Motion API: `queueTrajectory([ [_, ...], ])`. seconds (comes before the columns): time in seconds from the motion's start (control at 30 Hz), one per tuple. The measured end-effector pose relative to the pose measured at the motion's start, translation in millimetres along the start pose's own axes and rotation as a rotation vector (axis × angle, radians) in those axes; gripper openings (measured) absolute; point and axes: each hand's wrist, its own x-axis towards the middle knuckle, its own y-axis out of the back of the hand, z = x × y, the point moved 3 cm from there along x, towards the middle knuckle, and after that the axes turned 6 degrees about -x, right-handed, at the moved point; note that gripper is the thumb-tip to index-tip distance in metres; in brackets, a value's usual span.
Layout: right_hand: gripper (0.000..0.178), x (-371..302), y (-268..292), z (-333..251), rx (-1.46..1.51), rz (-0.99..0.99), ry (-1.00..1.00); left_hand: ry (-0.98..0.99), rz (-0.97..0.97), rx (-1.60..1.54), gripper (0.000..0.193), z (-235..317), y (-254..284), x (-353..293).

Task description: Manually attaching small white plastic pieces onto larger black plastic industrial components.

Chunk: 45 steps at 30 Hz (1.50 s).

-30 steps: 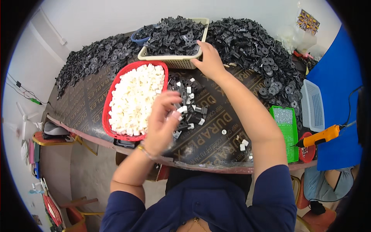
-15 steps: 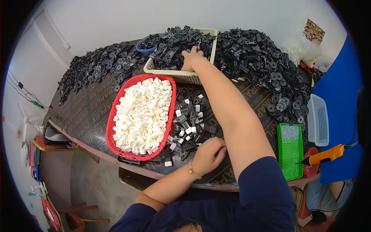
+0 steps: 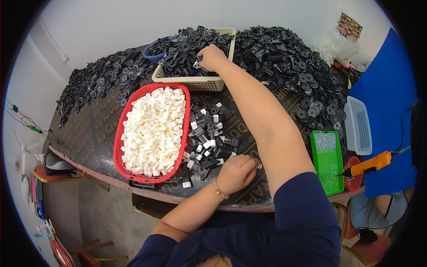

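My right hand (image 3: pixel 213 58) reaches into a cream basket (image 3: pixel 189 80) heaped with black plastic parts (image 3: pixel 187 49). Its fingers are curled in on a black part at the heap's surface; the fingertips are partly hidden. My left hand (image 3: pixel 238 172) rests low over the table near its front edge, fingers closed. A tiny pale bit shows by its fingertips, too small to name. Just beyond and to the left of that hand lies a loose pile of black parts with white caps (image 3: pixel 207 140). Beside the pile stands a red basket (image 3: pixel 117 149) full of white plastic caps (image 3: pixel 153 131).
Heaps of black parts (image 3: pixel 284 58) cover the table's back right and back left, around a blue basket (image 3: pixel 153 58). At right are a green tray (image 3: pixel 327 164), a white basket (image 3: pixel 358 127), a red bowl (image 3: pixel 352 173) and an orange electric screwdriver (image 3: pixel 371 163). Another person's leg shows lower right.
My right hand's fingers, spread over the black parts before, have drawn together. The whole view has shifted a little. My left hand stays closed in about the same place.
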Motion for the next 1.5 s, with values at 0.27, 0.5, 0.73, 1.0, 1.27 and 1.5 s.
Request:
queueTrajectory([
  [0.27,0.048,-29,59,19,1.037,0.404,-0.267,0.026,-0.006,0.036,0.011,-6,-3,-5],
  [0.5,0.04,-172,139,86,1.242,0.201,-0.173,0.091,-0.044,0.043,0.01,-10,-12,-3],
  [0.73,0.041,-377,123,132,0.269,0.003,-0.205,0.161,-0.255,0.066,0.039,-6,-33,-8],
  [1.0,0.049,-435,105,134,-0.059,-0.053,-0.177,0.097,-0.524,0.155,0.014,6,-84,19],
  [1.27,0.085,-396,138,120,-0.073,-0.443,-0.176,0.25,-0.564,0.041,0.024,-13,-62,34],
  [1.5,0.096,-236,101,176,-0.108,0.021,-0.206,0.266,-0.311,-0.075,0.028,-22,-51,34],
])
